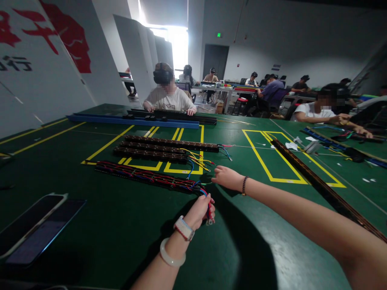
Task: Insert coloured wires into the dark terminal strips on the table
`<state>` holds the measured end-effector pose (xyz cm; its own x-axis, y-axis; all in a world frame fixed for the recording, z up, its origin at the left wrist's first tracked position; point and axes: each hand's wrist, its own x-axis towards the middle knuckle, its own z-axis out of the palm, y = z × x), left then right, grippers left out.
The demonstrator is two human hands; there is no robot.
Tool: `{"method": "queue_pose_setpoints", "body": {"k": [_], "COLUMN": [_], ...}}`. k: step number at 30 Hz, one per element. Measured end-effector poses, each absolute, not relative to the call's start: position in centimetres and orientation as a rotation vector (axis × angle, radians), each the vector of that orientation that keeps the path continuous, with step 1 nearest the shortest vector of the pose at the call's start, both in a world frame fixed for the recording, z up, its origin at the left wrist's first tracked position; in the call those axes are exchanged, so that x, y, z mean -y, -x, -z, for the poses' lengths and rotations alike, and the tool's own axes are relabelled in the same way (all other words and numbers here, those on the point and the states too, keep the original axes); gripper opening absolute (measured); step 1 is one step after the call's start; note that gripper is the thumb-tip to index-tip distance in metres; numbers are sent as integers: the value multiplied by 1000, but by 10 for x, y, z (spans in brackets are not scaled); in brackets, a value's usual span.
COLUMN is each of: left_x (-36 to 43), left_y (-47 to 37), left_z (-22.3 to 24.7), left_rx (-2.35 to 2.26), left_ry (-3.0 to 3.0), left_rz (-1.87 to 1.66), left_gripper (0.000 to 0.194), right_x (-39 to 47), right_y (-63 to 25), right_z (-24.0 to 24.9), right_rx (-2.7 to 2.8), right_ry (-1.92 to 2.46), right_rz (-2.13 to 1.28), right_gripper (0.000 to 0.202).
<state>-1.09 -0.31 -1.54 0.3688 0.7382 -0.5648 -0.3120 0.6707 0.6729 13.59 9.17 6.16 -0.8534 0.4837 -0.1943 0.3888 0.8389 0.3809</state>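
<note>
My left hand (201,210) is wrapped round a bundle of red and blue wires, whose metal lugs stick out below the fingers. The wires come from the right end of a long black strip (145,176) lying on the green table. My right hand (225,178) is closed in a pinch just right of that end, at the tip of a thin green wire (207,184). Behind lie more black strips (151,153) with yellow and blue wires, and another (172,143) with red and blue leads.
Two phones (45,231) lie at the left. Blue rails (133,120) cross the table's far side, where a person (169,96) sits. A long dark strip (326,187) runs along the right. Another person (317,112) works at the far right near scraps of paper.
</note>
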Motion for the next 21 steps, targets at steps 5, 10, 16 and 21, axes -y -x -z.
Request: {"method": "queue_pose_setpoints", "body": {"k": [5,10,16,21], "left_x": [1,4,9,9], "left_y": [19,24,28,26], "left_z": [15,10,6,8], "left_rx": [-987,-950,-893,-869], "left_ry": [-563,-632,-698,-727], "left_rz": [-653,-639,-663,-699], "left_gripper": [35,36,36,36], "right_x": [-103,-110,-87,-46], "right_y": [-131,-130,-142,-156], "right_z": [-43,-35,-39,-45], "right_rx": [-2745,-2784,-2831,-3066], "right_ry": [-502,-536,-941,-1194], "right_rz": [-751,-737,-481,-111], "right_gripper": [16,16,8,23]}}
